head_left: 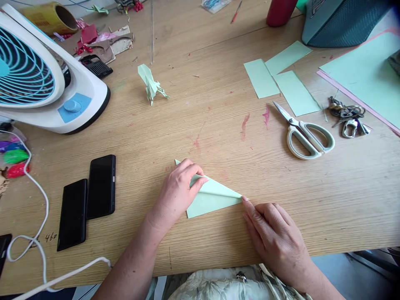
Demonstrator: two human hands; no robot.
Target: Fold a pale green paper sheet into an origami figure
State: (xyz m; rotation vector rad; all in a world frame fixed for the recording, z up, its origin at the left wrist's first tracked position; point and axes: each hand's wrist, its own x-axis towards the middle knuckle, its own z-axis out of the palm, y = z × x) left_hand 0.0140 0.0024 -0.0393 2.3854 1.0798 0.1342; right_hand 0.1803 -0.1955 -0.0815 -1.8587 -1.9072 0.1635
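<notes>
A pale green sheet of paper (210, 201), partly folded into a long pointed shape, lies on the wooden table in front of me. My left hand (183, 183) pinches the folded-over flap near its upper edge between thumb and fingers. At the narrow right tip, my right hand (275, 229) presses down with its index fingertip, the other fingers curled under. White-handled scissors (309, 135) lie to the upper right of my hands, blades pointing up and left. A folded pale green paper figure (151, 84) stands farther back, left of centre.
Several green paper strips (261, 78) lie beyond the scissors, with keys (348, 114) and larger paper sheets (368, 71) at right. Two phones (101, 187) lie on the left, near a white cable (43, 208) and a fan (71, 104). A red pen (236, 12) lies at the back.
</notes>
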